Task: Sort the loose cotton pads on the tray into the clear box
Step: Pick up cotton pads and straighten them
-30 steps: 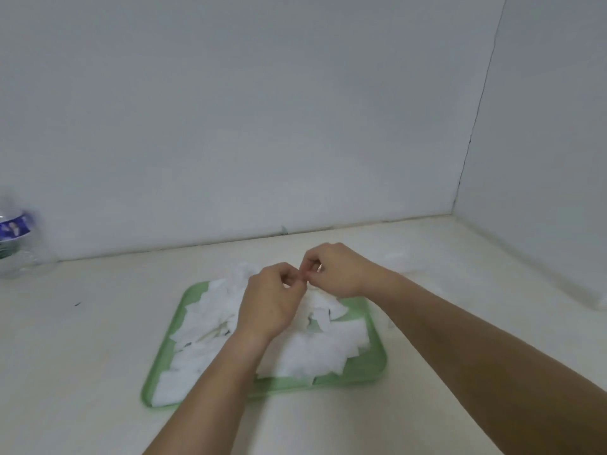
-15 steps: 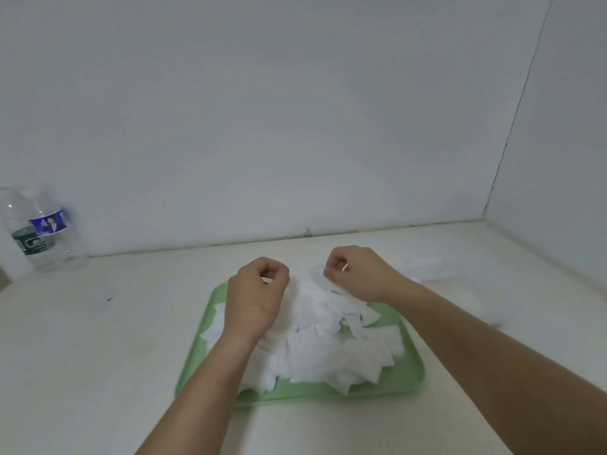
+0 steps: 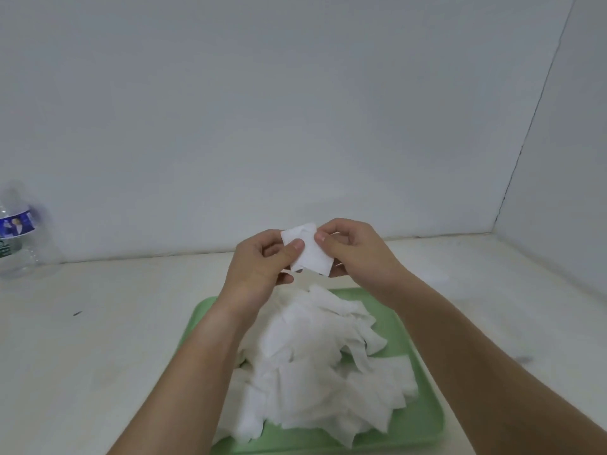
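A heap of square white cotton pads [image 3: 315, 372] covers most of a light green tray [image 3: 423, 425] on the pale table. Above the heap's far end, my left hand [image 3: 259, 267] and my right hand [image 3: 358, 251] together pinch a small stack of white cotton pads [image 3: 307, 251] between thumbs and fingers, lifted off the pile. A faint clear shape [image 3: 433, 274], hard to make out, lies on the table just right of my right hand; I cannot tell whether it is the clear box.
A clear plastic water bottle [image 3: 16, 234] with a blue label stands at the far left against the white back wall. A second white wall closes the right side. A small dark speck [image 3: 77, 313] lies on the table left of the tray.
Both hands have risen from the heap and come together, now holding a few pads up between them. The camera has tilted, so the tray sits lower and nearer in view.
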`<state>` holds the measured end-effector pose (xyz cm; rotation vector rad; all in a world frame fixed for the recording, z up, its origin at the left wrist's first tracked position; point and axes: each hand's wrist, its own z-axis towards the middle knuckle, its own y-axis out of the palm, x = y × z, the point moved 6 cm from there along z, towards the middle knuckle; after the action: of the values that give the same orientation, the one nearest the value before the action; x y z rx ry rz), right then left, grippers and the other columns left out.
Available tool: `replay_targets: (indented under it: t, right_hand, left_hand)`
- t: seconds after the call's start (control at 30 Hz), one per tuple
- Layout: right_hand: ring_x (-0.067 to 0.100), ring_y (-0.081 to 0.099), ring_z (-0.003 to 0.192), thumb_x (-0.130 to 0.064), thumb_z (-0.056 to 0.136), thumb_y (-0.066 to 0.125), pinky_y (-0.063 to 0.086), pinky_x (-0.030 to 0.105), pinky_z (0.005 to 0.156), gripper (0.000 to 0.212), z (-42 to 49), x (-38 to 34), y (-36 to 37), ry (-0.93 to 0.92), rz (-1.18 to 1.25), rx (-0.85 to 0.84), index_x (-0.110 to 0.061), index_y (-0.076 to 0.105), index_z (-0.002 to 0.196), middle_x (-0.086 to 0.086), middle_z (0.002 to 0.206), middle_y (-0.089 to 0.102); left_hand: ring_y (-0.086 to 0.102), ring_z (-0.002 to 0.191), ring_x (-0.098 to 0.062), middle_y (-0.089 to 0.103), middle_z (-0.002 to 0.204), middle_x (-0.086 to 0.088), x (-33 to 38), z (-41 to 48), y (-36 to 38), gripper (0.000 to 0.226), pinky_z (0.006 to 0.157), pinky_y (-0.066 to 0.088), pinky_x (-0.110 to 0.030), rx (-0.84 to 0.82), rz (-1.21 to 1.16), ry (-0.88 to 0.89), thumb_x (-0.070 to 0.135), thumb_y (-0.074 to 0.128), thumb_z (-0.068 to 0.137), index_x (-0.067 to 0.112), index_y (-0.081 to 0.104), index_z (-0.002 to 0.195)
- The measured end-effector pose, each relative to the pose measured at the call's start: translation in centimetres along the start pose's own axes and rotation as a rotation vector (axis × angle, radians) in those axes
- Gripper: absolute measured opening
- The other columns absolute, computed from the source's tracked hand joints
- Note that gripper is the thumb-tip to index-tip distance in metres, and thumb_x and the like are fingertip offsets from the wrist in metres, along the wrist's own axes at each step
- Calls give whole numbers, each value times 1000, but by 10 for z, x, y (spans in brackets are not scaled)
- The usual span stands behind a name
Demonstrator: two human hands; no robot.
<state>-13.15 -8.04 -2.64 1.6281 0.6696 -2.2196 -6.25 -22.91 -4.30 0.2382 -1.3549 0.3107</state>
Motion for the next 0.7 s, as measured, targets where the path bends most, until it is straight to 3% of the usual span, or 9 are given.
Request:
replay_targets:
  t: [0.13, 0.27, 0.37, 0.47, 0.57, 0.7]
  right_hand:
    - [15, 69, 74, -17, 90, 73, 57, 29, 67, 17, 13, -1, 4, -49, 117, 96, -7, 65, 102, 4, 87, 73]
    - [21, 72, 70, -10, 91, 71, 59, 30, 65, 13, 20, 0, 5, -73, 202, 196, -3, 63, 98, 13, 90, 75]
    - [19, 72, 78, -16, 91, 71, 61, 31, 66, 10, 21, 0, 5, -73, 165, 254, -8, 66, 94, 7, 93, 74]
    - [12, 65, 74, -20, 92, 70, 60, 35, 73, 9, 22, -4, 1, -84, 85, 332, -12, 66, 92, 1, 87, 69]
    - [13, 69, 71, -18, 96, 65, 61, 32, 68, 9, 20, -16, -4, -105, 161, 321, -9, 63, 97, 8, 91, 70]
    - [10, 59, 57, -14, 92, 69, 51, 25, 55, 3, 16, -31, -9, -179, 117, 249, -14, 66, 92, -2, 83, 67]
  left_hand:
    - [68, 73, -11, 75, 86, -9, 10, 18, -8, 11, 60, 54, -21, 113, 26, 73, 20, 70, 94, 14, 75, 102]
    - [69, 75, -13, 76, 85, -5, 13, 23, -13, 20, 59, 52, -20, 159, -43, 106, 29, 65, 98, 13, 77, 94]
    - [67, 74, -12, 76, 89, -7, 15, 19, -20, 28, 59, 52, -20, 198, -83, 123, 36, 62, 99, 14, 79, 96]
    - [64, 71, -10, 68, 80, -2, 19, 22, -32, 28, 61, 56, -22, 279, -37, 148, 32, 61, 100, 10, 74, 89]
    - [64, 72, -11, 62, 80, -1, 23, 30, -33, 30, 62, 59, -24, 259, 40, 125, 27, 57, 102, 3, 68, 87]
    - [68, 66, -13, 63, 81, -10, 28, 39, -17, 29, 59, 58, -23, 152, 148, 135, 25, 59, 102, 0, 68, 92]
